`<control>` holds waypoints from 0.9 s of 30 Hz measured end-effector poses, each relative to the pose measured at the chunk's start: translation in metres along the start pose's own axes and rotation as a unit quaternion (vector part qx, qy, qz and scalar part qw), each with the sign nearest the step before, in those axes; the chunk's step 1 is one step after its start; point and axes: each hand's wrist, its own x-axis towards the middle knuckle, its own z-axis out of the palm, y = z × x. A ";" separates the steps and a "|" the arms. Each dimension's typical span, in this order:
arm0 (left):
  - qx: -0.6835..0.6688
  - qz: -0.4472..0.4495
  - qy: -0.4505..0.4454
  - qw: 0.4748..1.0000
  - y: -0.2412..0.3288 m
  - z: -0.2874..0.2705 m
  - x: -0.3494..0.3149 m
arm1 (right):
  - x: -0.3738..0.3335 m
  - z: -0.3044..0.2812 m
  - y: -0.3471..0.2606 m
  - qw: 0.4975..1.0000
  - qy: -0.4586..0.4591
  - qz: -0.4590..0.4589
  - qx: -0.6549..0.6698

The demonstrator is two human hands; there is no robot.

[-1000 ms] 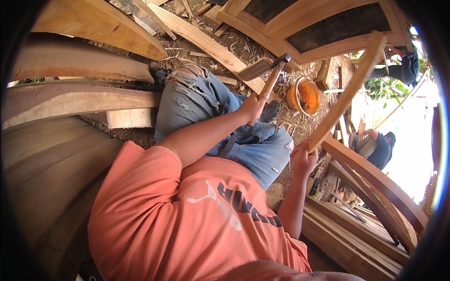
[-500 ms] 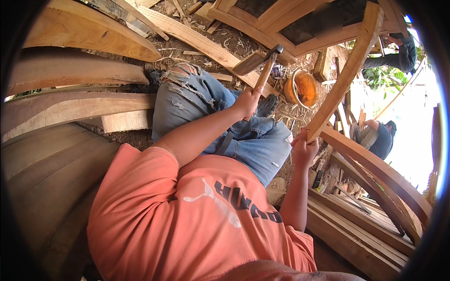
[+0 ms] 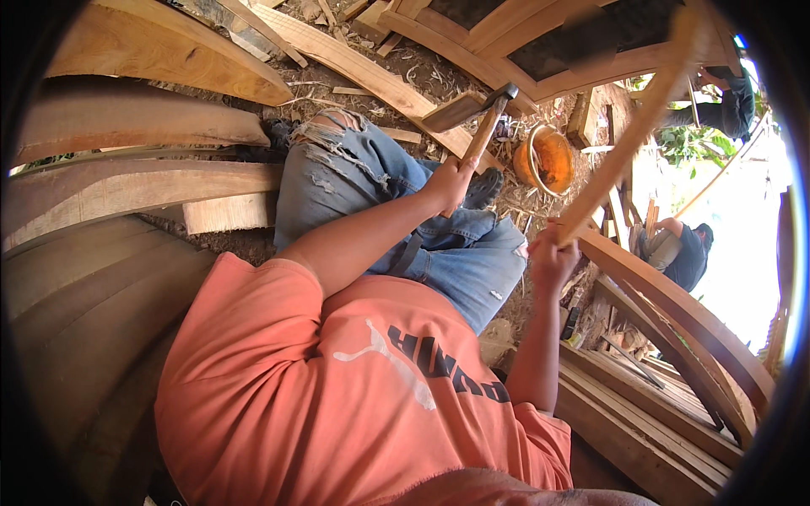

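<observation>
My left hand (image 3: 451, 182) is closed around the wooden handle of an adze (image 3: 486, 133). Its broad metal blade points to the left, above my bent knee in torn jeans. On the other side, my right hand (image 3: 554, 255) grips the lower end of a long, slightly curved wooden board (image 3: 629, 152). The board slants up and away to the right, its far end smeared by motion. Adze and board are apart from each other. Between them, farther off on the ground, an orange bucket (image 3: 553, 160) is seen from above.
Large curved timbers (image 3: 160, 122) lie at my left. A panelled wooden frame (image 3: 540, 80) stands ahead. Curved pieces (image 3: 675, 299) and stacked planks (image 3: 641, 422) fill the right side. Shavings cover the ground. A person (image 3: 679, 253) sits beyond at right, another person (image 3: 730, 101) farther up.
The board in my right hand has turned, showing a narrower side, and its far end has swung slightly right. My left hand and the adze have barely moved.
</observation>
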 end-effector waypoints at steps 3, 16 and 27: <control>0.026 0.036 -0.002 0.999 -0.019 0.003 0.016 | -0.002 0.001 0.032 0.960 -0.098 0.162 -0.206; 0.012 0.051 0.022 0.998 -0.013 0.005 0.010 | -0.006 0.023 0.014 0.935 -0.143 0.243 -0.213; -0.013 0.005 0.015 1.000 0.003 -0.006 0.007 | -0.007 0.034 0.029 0.995 -0.056 0.073 -0.028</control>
